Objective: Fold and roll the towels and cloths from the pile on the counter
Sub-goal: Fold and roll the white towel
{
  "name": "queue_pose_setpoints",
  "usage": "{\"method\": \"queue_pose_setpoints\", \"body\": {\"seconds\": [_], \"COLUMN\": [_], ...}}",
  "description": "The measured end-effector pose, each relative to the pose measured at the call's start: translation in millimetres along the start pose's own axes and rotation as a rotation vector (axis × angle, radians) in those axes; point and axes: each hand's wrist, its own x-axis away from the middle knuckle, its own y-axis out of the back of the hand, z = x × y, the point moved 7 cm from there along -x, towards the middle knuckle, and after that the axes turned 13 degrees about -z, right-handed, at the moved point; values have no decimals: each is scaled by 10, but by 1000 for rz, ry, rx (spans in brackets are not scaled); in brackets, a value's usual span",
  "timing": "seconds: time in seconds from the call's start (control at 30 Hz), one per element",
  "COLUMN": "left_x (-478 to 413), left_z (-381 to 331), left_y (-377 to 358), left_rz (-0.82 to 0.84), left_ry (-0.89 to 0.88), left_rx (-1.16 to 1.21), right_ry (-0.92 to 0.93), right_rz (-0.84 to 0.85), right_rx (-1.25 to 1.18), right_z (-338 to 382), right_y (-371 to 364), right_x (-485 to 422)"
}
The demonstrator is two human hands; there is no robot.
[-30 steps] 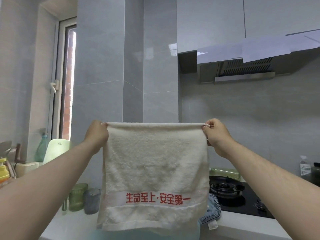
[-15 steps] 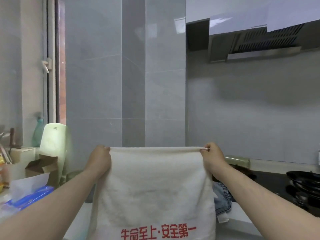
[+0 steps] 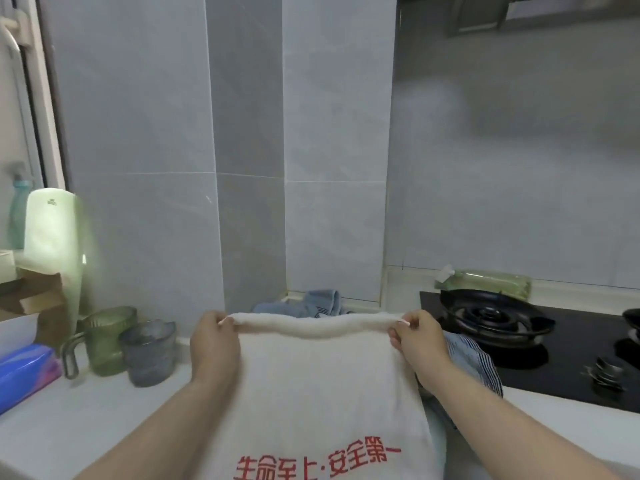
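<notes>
A white towel (image 3: 322, 386) with red printed characters is stretched out low over the counter. My left hand (image 3: 213, 344) pinches its top left corner and my right hand (image 3: 415, 341) pinches its top right corner. The top edge sags slightly between them. Behind the towel lies a pile of cloths: a blue towel (image 3: 311, 303) against the wall and a blue striped cloth (image 3: 474, 362) beside my right wrist. The towel hides most of the pile.
A green mug (image 3: 104, 341) and a grey glass cup (image 3: 149, 351) stand left on the white counter (image 3: 86, 410). A blue packet (image 3: 24, 372) lies at the far left. A black gas hob (image 3: 540, 344) with a burner sits at the right.
Both hands have brought the towel down from chest height to just above the counter. The view has tilted down, so the counter, cups and pile now show.
</notes>
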Motion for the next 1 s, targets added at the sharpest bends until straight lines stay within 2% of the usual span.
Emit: {"method": "queue_pose_setpoints", "body": {"seconds": [0.13,0.17,0.23,0.3,0.37,0.43,0.6,0.8,0.9,1.0], "left_x": [156,182,320,496,574,572,546,570,679,1042], "left_z": [54,96,151,208,292,379,530,443,290,168], "left_y": [-224,-310,-511,-655,-760,-817,-875,-843,-721,-424], "left_rz": [97,160,364,537,659,741,879,885,832,934], "left_ry": [-197,-270,-489,-683,-764,-729,-577,-551,-597,-643], "left_rx": [-55,-98,-250,-440,-603,-697,-702,-697,-662,-593], "right_ry": [160,203,305,484,668,693,685,689,778,915], "right_rz": [23,51,228,463,623,679,730,741,720,763], "right_rx": [159,162,235,568,930,1074,1120,1146,1069,891], "right_z": [-148,-162,-234,-382,-526,-613,-703,-710,-542,-361], "right_y": [-171,-231,-409,-589,-714,-759,-805,-831,-738,-484], "right_x": [-42,-30,65,239,375,384,357,335,448,884]}}
